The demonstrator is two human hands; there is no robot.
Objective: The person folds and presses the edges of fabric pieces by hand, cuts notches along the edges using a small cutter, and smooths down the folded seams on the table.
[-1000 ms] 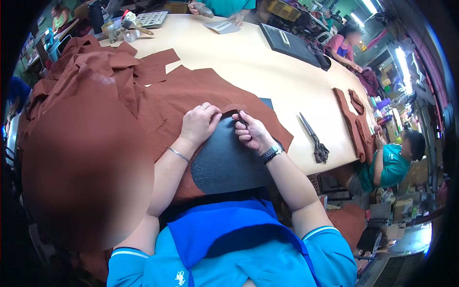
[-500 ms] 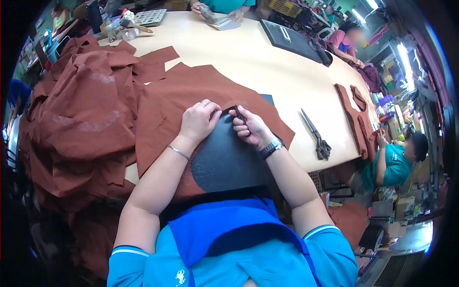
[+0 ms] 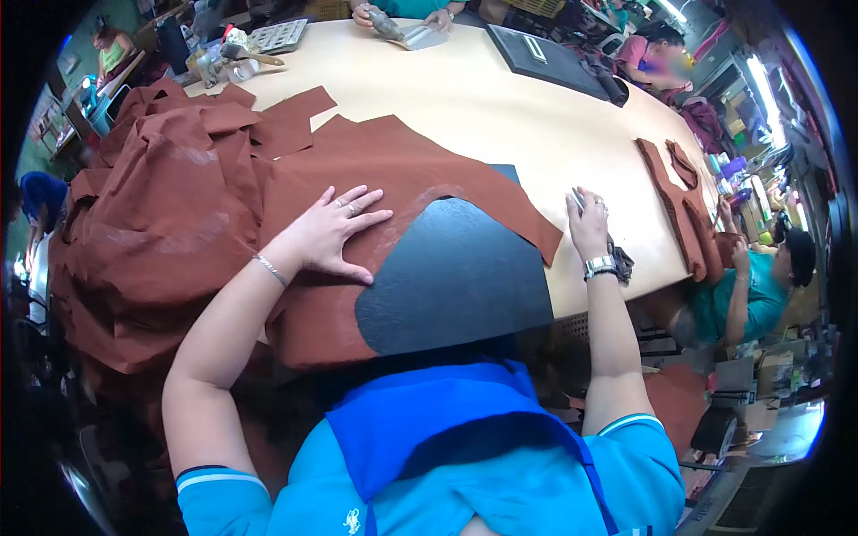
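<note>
My left hand [image 3: 331, 234] lies open, fingers spread, on a brown fabric piece [image 3: 357, 170]. The fabric has a curved cut-out, with a pale smeared band along its edge. Inside the curve shows a dark, smooth board [image 3: 456, 277]. My right hand [image 3: 588, 223], fingers drawn together, is to the right of the board, over the large scissors [image 3: 620, 263]. Their dark handles show beside my wrist, while the hand covers most of the blades. A narrow grey piece shows at my right fingertips; whether it is the blade tip or a separate tool is unclear.
A heap of brown fabric [image 3: 170, 223] covers the table's left side. Farther back are a brush [image 3: 255, 57], bottles and a black board [image 3: 554, 71]. Brown strips [image 3: 670, 205] lie at the right edge. Co-workers sit at the far side and right.
My hands have parted from the fabric's curved edge. The left moved left and flattened on the fabric; the right moved right to the scissors. The curved edge now lies flat.
</note>
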